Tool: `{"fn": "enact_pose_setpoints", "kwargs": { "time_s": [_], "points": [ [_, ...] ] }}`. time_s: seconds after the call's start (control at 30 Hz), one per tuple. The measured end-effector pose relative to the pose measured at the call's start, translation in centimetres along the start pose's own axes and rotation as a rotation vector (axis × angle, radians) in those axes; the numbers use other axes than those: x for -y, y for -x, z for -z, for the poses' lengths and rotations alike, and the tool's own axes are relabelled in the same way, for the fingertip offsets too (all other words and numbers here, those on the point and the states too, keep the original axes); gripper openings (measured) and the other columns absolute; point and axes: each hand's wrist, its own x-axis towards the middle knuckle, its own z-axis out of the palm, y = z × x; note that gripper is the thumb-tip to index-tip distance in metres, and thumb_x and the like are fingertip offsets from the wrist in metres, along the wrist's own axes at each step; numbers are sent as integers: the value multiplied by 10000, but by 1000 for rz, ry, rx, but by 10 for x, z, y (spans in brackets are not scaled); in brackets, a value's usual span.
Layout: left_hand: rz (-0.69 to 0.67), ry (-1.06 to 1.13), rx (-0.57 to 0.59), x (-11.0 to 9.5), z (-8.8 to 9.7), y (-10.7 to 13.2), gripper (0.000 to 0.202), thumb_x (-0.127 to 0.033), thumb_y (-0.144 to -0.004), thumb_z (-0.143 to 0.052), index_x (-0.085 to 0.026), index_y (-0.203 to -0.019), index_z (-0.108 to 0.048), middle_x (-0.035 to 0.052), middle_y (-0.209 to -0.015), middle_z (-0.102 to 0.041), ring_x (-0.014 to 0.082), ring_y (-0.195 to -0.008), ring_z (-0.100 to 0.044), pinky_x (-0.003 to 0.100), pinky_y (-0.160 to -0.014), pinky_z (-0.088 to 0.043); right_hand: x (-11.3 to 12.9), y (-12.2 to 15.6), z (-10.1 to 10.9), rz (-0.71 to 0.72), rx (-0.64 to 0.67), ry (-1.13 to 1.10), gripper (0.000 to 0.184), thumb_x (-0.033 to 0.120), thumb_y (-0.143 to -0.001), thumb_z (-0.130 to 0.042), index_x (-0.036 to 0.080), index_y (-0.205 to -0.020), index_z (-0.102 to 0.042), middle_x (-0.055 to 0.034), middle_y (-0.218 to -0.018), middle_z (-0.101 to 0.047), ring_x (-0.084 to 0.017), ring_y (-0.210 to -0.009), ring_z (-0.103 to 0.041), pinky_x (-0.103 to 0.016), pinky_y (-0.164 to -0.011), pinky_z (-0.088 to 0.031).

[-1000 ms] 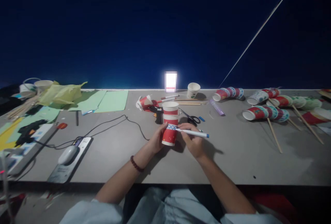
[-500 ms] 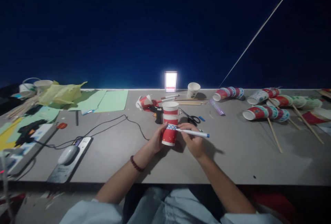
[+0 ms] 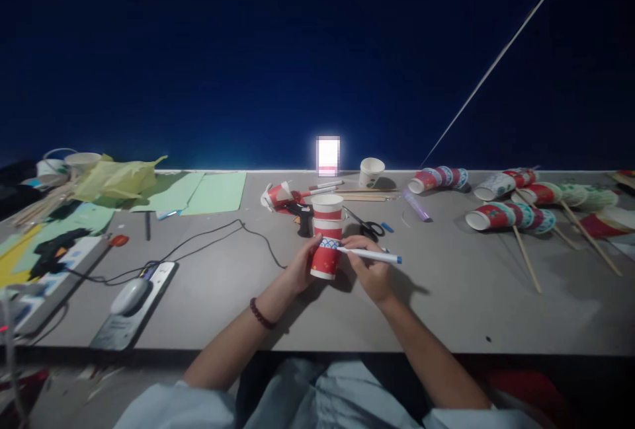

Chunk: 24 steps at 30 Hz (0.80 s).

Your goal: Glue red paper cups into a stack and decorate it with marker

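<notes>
A stack of red and white paper cups [image 3: 326, 236] stands upright on the grey table [image 3: 446, 310] in front of me. My left hand [image 3: 300, 264] is wrapped round the lower left side of the stack. My right hand [image 3: 371, 272] is closed on a white marker with a blue end [image 3: 370, 255], whose tip touches the blue-patterned band on the cups.
Scissors [image 3: 366, 224] and a black tool lie behind the cups. Lying cup stacks with wooden sticks [image 3: 501, 216] fill the right side. A white cup [image 3: 371, 172] stands at the back. Green paper sheets [image 3: 213, 194], a power strip [image 3: 129, 303] with a cable and a glue gun [image 3: 54, 252] are at left.
</notes>
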Motion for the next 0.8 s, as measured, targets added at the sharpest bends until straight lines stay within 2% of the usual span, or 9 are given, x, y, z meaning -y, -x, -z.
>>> {"fn": "enact_pose_setpoints", "kwargs": {
  "time_s": [0.3, 0.57, 0.7, 0.8],
  "points": [
    [0, 2, 0, 0, 1, -1, 252, -280, -921, -588, -65, -950, -716, 119, -822, -755, 189, -657, -700, 279, -636, -559, 1, -1, -1, -4, -15, -20, 99, 179, -880, -613, 244, -850, -682, -41, -904, -728, -201, -904, -692, -371, -869, -564],
    [-3, 19, 39, 0, 0, 1, 279, -309, -931, -584, -63, -940, -714, 121, -794, -749, 189, -632, -689, 279, -615, -550, 1, 1, 0, -41, -26, -66, 60, 243, -879, -621, 244, -858, -677, -49, -892, -736, -218, -917, -697, -399, -868, -569],
    [4, 19, 75, 1, 2, 0, 316, -349, -940, -580, -65, -952, -717, 127, -812, -754, 190, -651, -698, 272, -631, -550, 1, 2, 0, -63, -63, -36, 70, 298, -878, -617, 254, -842, -658, -53, -888, -730, -228, -895, -703, -417, -847, -586],
    [-28, 25, 90, 1, 3, -2, 334, -370, -939, -579, -69, -999, -711, 137, -859, -762, 204, -687, -711, 286, -657, -554, 3, 1, 3, -71, -118, 25, 102, 332, -909, -582, 282, -920, -669, -44, -879, -734, -229, -863, -708, -409, -808, -593]
  ]
}}
